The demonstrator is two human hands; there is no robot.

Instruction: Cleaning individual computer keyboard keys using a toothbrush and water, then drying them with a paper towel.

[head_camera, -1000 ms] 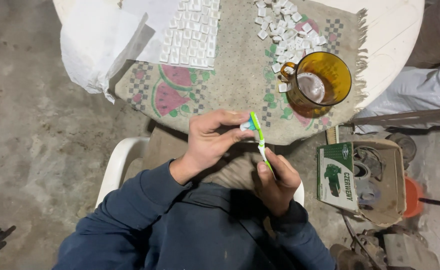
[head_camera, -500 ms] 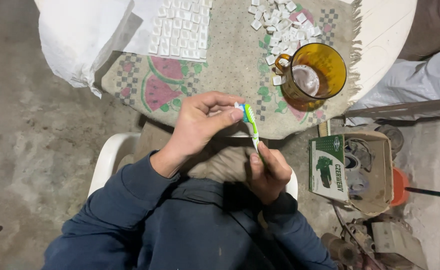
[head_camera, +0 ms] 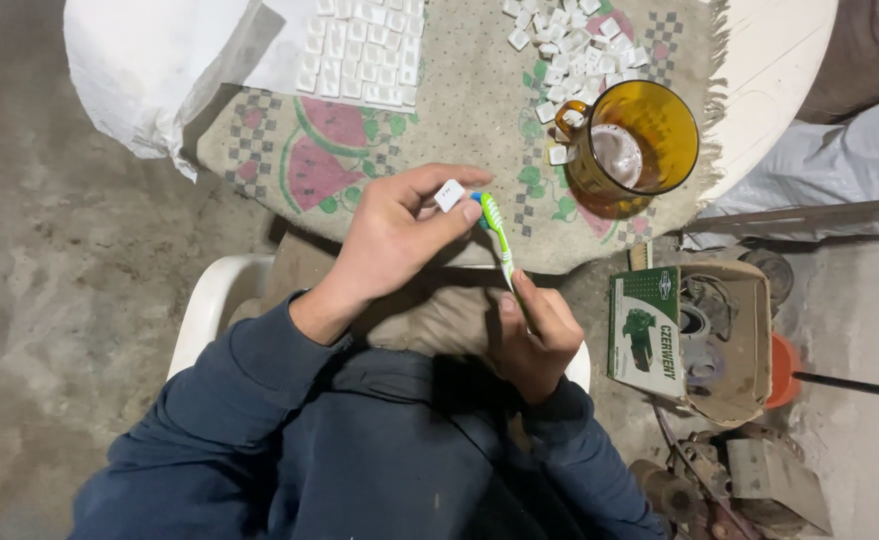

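My left hand (head_camera: 400, 235) pinches a small white square key cap (head_camera: 449, 194) between thumb and fingertips, just below the table's edge. Against that cap rests the head of a green and white toothbrush (head_camera: 495, 230), whose handle my right hand (head_camera: 535, 335) grips lower down over my lap. Both hands sit in front of the round table with its watermelon-patterned cloth (head_camera: 460, 110). A loose pile of white key caps (head_camera: 565, 40) lies on the cloth, and a neat block of them (head_camera: 360, 45) lies further left.
An amber glass mug (head_camera: 635, 150) holding whitish liquid stands on the cloth's right side. A white sack (head_camera: 150, 70) hangs off the table's left. A cardboard box (head_camera: 700, 340) of metal parts sits on the floor at right, beside an orange tool (head_camera: 785, 370). I sit on a white plastic chair (head_camera: 215, 310).
My left hand has turned the key cap and stretched its fingers out more. The toothbrush stays against the cap. The view has shifted slightly down the table.
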